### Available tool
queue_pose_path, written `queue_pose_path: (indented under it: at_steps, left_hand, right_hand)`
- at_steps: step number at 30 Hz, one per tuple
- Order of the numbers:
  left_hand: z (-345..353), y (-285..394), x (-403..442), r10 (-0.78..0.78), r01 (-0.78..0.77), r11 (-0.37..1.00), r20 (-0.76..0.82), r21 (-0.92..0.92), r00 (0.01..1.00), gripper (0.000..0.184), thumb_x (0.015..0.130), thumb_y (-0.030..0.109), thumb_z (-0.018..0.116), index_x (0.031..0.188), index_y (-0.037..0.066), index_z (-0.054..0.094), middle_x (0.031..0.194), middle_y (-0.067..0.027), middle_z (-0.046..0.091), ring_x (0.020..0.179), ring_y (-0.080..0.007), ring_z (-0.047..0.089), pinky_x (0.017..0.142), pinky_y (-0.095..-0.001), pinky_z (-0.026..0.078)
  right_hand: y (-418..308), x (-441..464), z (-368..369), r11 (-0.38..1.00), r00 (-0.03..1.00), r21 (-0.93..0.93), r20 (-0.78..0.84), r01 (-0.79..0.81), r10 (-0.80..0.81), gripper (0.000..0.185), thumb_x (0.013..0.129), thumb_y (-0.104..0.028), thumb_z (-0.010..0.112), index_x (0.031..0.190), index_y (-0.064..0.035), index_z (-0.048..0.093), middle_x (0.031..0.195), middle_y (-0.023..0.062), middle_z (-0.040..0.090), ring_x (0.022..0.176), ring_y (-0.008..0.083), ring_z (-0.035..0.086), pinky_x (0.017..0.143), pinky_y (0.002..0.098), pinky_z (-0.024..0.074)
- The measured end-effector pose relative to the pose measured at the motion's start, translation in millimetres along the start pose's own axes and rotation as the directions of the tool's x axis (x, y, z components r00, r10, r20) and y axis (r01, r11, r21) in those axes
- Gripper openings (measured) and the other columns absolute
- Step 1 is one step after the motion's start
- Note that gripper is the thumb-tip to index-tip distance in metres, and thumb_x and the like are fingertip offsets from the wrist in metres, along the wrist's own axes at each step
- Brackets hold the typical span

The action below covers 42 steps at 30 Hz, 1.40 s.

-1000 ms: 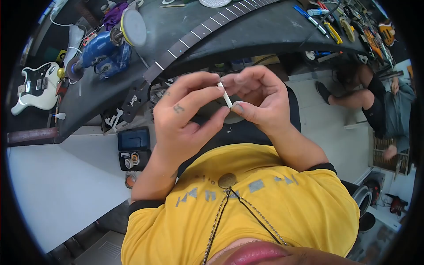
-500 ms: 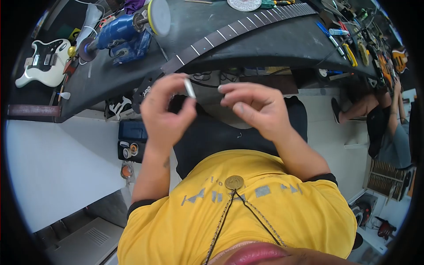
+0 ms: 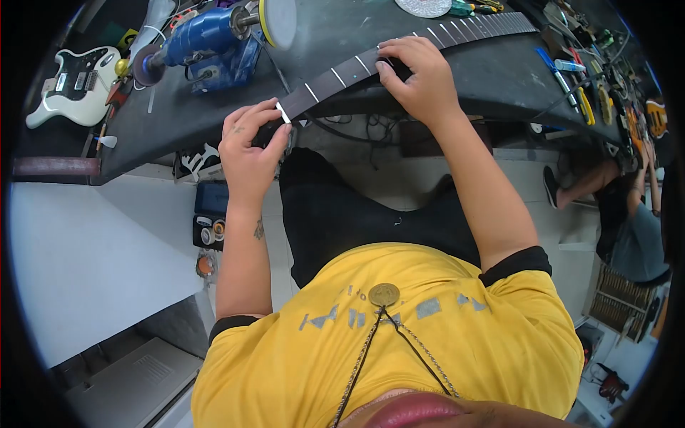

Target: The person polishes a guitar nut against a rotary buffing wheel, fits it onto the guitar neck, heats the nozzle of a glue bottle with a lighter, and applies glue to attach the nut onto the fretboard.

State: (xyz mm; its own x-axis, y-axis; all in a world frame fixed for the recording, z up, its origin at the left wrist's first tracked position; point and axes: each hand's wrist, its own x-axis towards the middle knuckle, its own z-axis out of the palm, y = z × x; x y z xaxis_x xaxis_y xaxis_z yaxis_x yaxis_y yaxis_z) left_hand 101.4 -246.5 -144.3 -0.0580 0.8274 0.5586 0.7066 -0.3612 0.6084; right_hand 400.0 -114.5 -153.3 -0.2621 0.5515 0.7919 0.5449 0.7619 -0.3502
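A guitar neck (image 3: 321, 84) with a dark fretboard and pale fret lines lies across the dark bench. At its near left end my left hand (image 3: 251, 143) pinches a small white strip (image 3: 283, 113) between thumb and fingers, against the end of the fretboard. My right hand (image 3: 422, 80) grips the neck farther up, fingers over the far edge and thumb on the near side. The headstock is mostly hidden behind my left hand.
A blue bench grinder (image 3: 207, 44) stands behind the neck. A white guitar body (image 3: 73, 85) lies far left. Pens, yellow-handled pliers (image 3: 586, 105) and other tools crowd the bench's right side. A co-worker (image 3: 631, 235) is at the far right.
Both hands have moved forward from in front of my chest to the neck. My left hand has brought the white strip to the fretboard's end, and my right hand has taken hold of the neck.
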Motion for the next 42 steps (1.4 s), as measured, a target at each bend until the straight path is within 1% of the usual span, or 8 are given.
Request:
queue_pose_path:
  at_steps: [2, 12, 18, 20, 30, 33, 39, 42]
  left_hand:
    - [0.5, 0.5, -0.2, 0.007, -0.006, 1.0, -0.006, 0.025, 1.0, 0.027, 0.082, 0.002, 0.087, 0.109, 0.005, 0.082, 0.125, -0.009, 0.081, 0.123, -0.0259, 0.067, 0.107, -0.0393, 0.052]
    - [5.5, 1.7, 8.1, 0.059, -0.059, 0.997, -0.004, 0.054, 0.998, 0.027, 0.079, -0.002, 0.087, 0.104, 0.002, 0.079, 0.117, -0.0103, 0.081, 0.115, -0.0252, 0.07, 0.103, -0.0382, 0.055]
    - [6.1, 3.8, 10.7, -0.019, 0.02, 0.999, 0.024, -0.05, 1.0, 0.024, 0.08, -0.004, 0.086, 0.101, 0.0, 0.076, 0.118, -0.0126, 0.079, 0.111, -0.0236, 0.072, 0.103, -0.037, 0.054]
    - [4.9, -1.1, 12.1, 0.018, -0.017, 1.0, 0.048, -0.02, 0.999, 0.024, 0.079, -0.004, 0.086, 0.101, -0.001, 0.076, 0.119, -0.0125, 0.079, 0.111, -0.0241, 0.072, 0.103, -0.0371, 0.054]
    - [6.0, -12.5, 12.1, 0.103, -0.103, 0.995, 0.064, -0.004, 0.993, 0.027, 0.078, -0.006, 0.086, 0.102, -0.001, 0.075, 0.119, -0.0137, 0.077, 0.111, -0.0257, 0.072, 0.101, -0.0371, 0.054]
    - [2.9, -9.9, 13.8, 0.13, -0.132, 0.991, 0.1, 0.019, 0.987, 0.029, 0.077, -0.006, 0.086, 0.103, -0.002, 0.074, 0.12, -0.014, 0.077, 0.111, -0.0264, 0.072, 0.099, -0.037, 0.055]
    - [4.2, -7.6, 13.4, 0.162, -0.166, 0.985, 0.088, 0.038, 0.983, 0.029, 0.077, -0.005, 0.086, 0.103, -0.002, 0.073, 0.118, -0.0144, 0.076, 0.108, -0.0272, 0.072, 0.098, -0.0364, 0.055]
    - [4.1, -7.7, 14.4, 0.146, -0.149, 0.988, 0.093, 0.031, 0.985, 0.026, 0.078, -0.006, 0.085, 0.102, -0.003, 0.074, 0.117, -0.0145, 0.076, 0.107, -0.0273, 0.072, 0.097, -0.0359, 0.055]
  right_hand:
    - [-2.4, -2.4, -1.0, 0.997, 0.999, -0.05, 0.006, 0.05, -0.05, 0.019, 0.087, -0.017, 0.082, 0.1, -0.0045, 0.08, 0.111, 0.0078, 0.081, 0.108, 0.0296, 0.072, 0.096, 0.0411, 0.0584]
    - [-1.1, -3.6, 1.0, 0.997, 0.998, -0.054, -0.004, 0.058, -0.058, 0.019, 0.085, -0.017, 0.082, 0.098, -0.0041, 0.079, 0.111, 0.007, 0.081, 0.109, 0.0292, 0.072, 0.096, 0.0411, 0.0593]
    - [-0.8, -3.8, 1.0, 0.997, 0.999, -0.05, -0.008, 0.052, -0.053, 0.019, 0.084, -0.015, 0.082, 0.098, -0.0038, 0.079, 0.112, 0.0072, 0.081, 0.109, 0.0288, 0.073, 0.097, 0.0406, 0.059]
    - [-2.5, -3.7, 0.1, 0.998, 0.999, -0.031, -0.004, 0.05, -0.05, 0.018, 0.085, -0.012, 0.083, 0.099, -0.0027, 0.078, 0.113, 0.0075, 0.081, 0.108, 0.0292, 0.073, 0.1, 0.0405, 0.0577]
    - [-13.7, 3.4, -3.5, 0.998, 0.999, -0.046, 0.019, 0.042, -0.041, 0.018, 0.084, -0.012, 0.083, 0.099, -0.0038, 0.078, 0.111, 0.0073, 0.081, 0.106, 0.0294, 0.073, 0.096, 0.04, 0.0584]
    - [-12.9, 3.8, -2.9, 0.998, 0.999, -0.045, 0.019, 0.048, -0.047, 0.018, 0.084, -0.012, 0.082, 0.099, -0.004, 0.078, 0.111, 0.0073, 0.081, 0.106, 0.0295, 0.073, 0.096, 0.0403, 0.0583]
    - [-12.6, 2.6, -2.4, 0.998, 0.999, -0.043, 0.016, 0.036, -0.035, 0.018, 0.084, -0.013, 0.082, 0.099, -0.0043, 0.078, 0.111, 0.007, 0.081, 0.106, 0.0298, 0.073, 0.097, 0.0406, 0.058]
    - [-11.8, 3.2, -2.3, 0.997, 0.999, -0.056, 0.016, 0.052, -0.052, 0.018, 0.084, -0.013, 0.082, 0.099, -0.0045, 0.078, 0.111, 0.0069, 0.081, 0.106, 0.0298, 0.073, 0.097, 0.0407, 0.058]
